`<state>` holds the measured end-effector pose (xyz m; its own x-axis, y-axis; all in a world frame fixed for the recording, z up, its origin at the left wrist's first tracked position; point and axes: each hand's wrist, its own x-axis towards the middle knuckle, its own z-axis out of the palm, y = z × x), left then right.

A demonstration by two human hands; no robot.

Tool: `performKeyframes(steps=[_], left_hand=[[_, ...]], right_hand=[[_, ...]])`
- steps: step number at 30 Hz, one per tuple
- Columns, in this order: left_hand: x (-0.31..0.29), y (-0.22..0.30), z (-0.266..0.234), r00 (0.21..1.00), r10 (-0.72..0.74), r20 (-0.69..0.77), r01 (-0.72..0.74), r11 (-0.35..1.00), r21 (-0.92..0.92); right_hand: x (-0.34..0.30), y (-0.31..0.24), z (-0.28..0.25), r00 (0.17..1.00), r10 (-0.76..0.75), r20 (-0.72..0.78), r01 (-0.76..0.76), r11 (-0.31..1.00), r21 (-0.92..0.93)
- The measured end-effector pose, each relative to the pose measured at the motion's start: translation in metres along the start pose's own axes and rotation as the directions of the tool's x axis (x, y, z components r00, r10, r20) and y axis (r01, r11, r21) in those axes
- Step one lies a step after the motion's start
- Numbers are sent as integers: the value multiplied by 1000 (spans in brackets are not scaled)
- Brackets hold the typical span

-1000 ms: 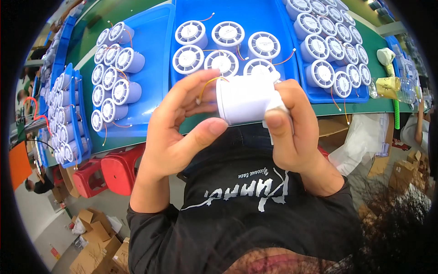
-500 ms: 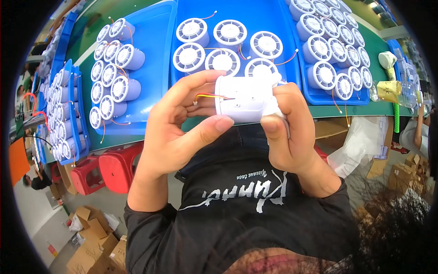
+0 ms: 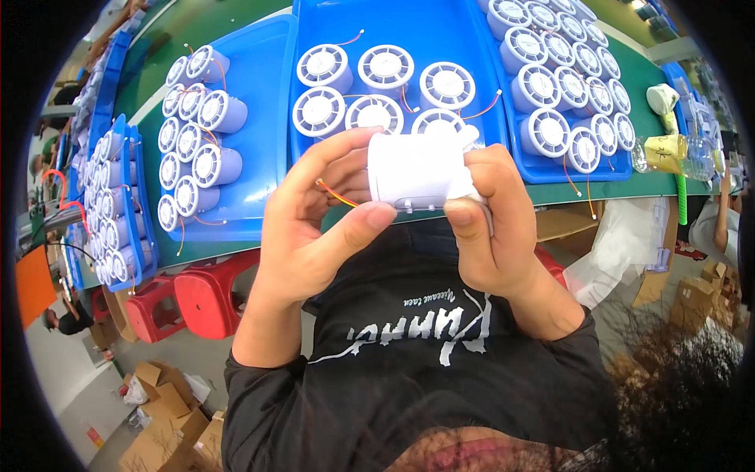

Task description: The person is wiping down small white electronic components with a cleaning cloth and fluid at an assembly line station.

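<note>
Between my hands, a white cylindrical fan unit [image 3: 410,169] lies on its side above the front edge of the table. My left hand [image 3: 303,216] grips its left end, thumb below and fingers behind. Thin red and yellow wires [image 3: 336,193] come out near that thumb. At the other end my right hand [image 3: 497,216] is closed, pinching a white cloth [image 3: 464,182] against the unit; some of its fingers are hidden. Directly beyond, several similar white fan units [image 3: 386,67] stand in a blue tray [image 3: 393,23], their round slotted faces up.
More fan units fill a left blue tray [image 3: 255,149] and a right blue tray [image 3: 566,169], on a green table [image 3: 200,252]. A plastic bottle [image 3: 696,157] lies at the right. Red stools [image 3: 208,299] and cardboard boxes [image 3: 161,393] are on the floor.
The fan unit has been turned about its length: its wires and small side pegs have moved down toward my left thumb. Both hands keep their grip. The view has shifted slightly.
</note>
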<state>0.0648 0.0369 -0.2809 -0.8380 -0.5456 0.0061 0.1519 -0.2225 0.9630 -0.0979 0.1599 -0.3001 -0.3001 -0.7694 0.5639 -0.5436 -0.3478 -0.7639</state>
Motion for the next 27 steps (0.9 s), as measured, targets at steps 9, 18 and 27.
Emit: performKeyframes(steps=[9,18,27], left_hand=[[1,2,-1,944,322,75,-315,806,501],[-4,4,-5,919,366,149,-374,685,625],[-1,5,3,980,171,103,-196,919,342]], right_hand=[[-2,-7,-5,958,273,83,-286,915,284],[-4,-11,-6,967,243,72,-253,923,289],[-12,-8,-10,1000,22,-12,-21,998,53]])
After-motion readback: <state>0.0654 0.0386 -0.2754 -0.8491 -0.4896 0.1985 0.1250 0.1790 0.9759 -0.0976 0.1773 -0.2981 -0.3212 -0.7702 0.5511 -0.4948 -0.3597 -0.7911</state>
